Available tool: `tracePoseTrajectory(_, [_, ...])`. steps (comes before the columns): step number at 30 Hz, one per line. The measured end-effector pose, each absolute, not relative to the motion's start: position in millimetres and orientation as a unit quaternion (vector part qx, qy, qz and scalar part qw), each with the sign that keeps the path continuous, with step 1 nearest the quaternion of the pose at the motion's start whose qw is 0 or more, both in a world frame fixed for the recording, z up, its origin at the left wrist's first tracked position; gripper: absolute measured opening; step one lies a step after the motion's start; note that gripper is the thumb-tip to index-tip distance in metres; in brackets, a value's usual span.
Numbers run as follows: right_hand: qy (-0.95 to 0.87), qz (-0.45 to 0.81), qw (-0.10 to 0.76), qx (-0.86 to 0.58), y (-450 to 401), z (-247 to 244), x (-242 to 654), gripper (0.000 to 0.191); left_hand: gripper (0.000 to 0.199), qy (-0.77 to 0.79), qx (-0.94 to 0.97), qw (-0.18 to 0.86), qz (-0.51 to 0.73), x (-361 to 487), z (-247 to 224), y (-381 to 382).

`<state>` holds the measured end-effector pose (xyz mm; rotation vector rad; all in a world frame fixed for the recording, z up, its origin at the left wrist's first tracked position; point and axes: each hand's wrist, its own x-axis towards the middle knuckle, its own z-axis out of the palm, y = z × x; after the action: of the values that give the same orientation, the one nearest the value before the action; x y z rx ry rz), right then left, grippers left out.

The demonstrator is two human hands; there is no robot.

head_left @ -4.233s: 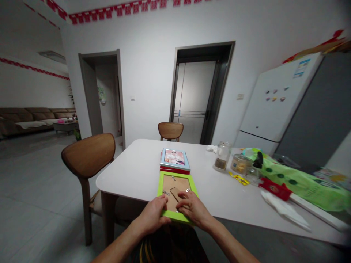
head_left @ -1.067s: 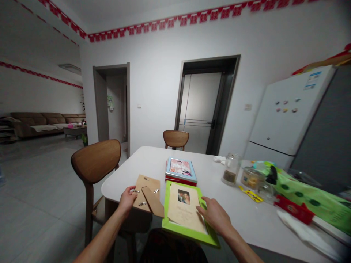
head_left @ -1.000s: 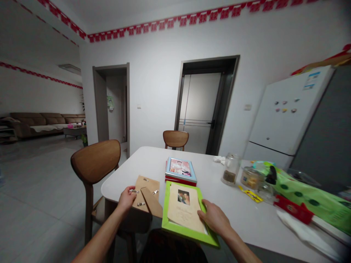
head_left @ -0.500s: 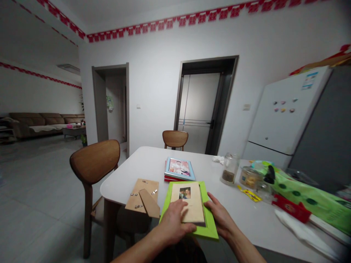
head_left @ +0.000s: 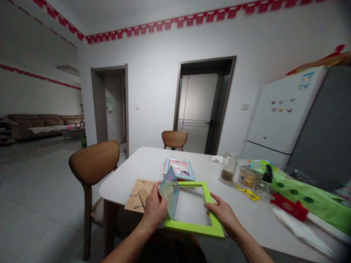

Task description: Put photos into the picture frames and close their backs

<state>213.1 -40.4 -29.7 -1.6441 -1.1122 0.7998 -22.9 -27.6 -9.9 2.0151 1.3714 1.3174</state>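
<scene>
My left hand (head_left: 154, 207) grips a photo print (head_left: 171, 193) by its left edge. The print stands tilted up over the left side of a lime-green picture frame (head_left: 193, 228); its pale back and a bluish, colourful face both show in part. Through the frame's opening the white tabletop is visible. My right hand (head_left: 221, 212) is closed on the frame's right side, thumb on top. Left of the frame lies a brown backing board (head_left: 135, 200) with metal clips and a stand leg, partly hidden by my left hand. Behind sits a light-blue framed picture (head_left: 179, 168) on a red item.
On the table's right stand a glass jar (head_left: 229, 168) with dark contents and a lidded container (head_left: 246, 176). Nearby lie a yellow packet (head_left: 250, 194), a red box (head_left: 289, 207), a green bag (head_left: 307, 193) and a white cloth (head_left: 301, 232). Wooden chairs (head_left: 94, 162) stand at the left and far side.
The print has come up out of the green frame, tilted leftward in my left hand. Before, it lay flat in the frame under that hand. My right hand still holds the frame's right side.
</scene>
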Motion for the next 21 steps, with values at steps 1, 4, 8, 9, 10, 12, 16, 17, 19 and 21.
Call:
tracePoseTrajectory(1, [-0.466, 0.303, 0.462, -0.692, -39.5, -34.5, 218.7, 0.064, 0.048, 0.514, 0.689, 0.2, 0.47, -30.2, -14.6, -24.3])
tracePoseTrajectory(4, [-0.508, 0.213, 0.388, -0.739, -36.9, -44.8, 232.0, 0.056, 0.044, 0.568, 0.64, 0.249, 0.453, -46.9, -31.0, -18.5])
tracePoseTrajectory(8, [-0.54, 0.114, 0.293, -0.781, -35.4, -51.3, 240.1, 0.049, 0.039, 0.589, 0.642, 0.282, 0.403, -57.1, -46.3, -19.0])
tracePoseTrajectory(9, [-0.541, 0.1, 0.279, -0.787, -35.4, -52.8, 240.8, 0.049, 0.039, 0.592, 0.652, 0.278, 0.383, -58.2, -48.1, -19.5])
tracePoseTrajectory(10, [-0.542, 0.091, 0.269, -0.791, -35.5, -54.5, 241.3, 0.049, 0.039, 0.595, 0.665, 0.271, 0.362, -59.1, -49.2, -19.9])
tracePoseTrajectory(12, [-0.543, 0.082, 0.255, -0.796, -35.7, -58.0, 241.9, 0.049, 0.039, 0.598, 0.687, 0.253, 0.327, -60.6, -49.8, -20.4])
tracePoseTrajectory(16, [-0.554, 0.07, 0.238, -0.795, -36.2, -62.3, 241.8, 0.049, 0.04, 0.601, 0.708, 0.225, 0.294, -65.2, -45.5, -23.1])
tracePoseTrajectory(17, [-0.557, 0.068, 0.234, -0.794, -36.3, -62.7, 241.5, 0.049, 0.04, 0.605, 0.718, 0.204, 0.276, -66.4, -43.3, -24.8])
tracePoseTrajectory(19, [-0.563, 0.06, 0.227, -0.792, -36.4, -63.3, 240.7, 0.049, 0.039, 0.612, 0.742, 0.146, 0.234, -67.5, -38.6, -29.2])
tracePoseTrajectory(21, [-0.567, 0.052, 0.225, -0.791, -36.7, -63.9, 240.0, 0.048, 0.037, 0.602, 0.766, 0.092, 0.207, -66.0, -35.4, -34.2])
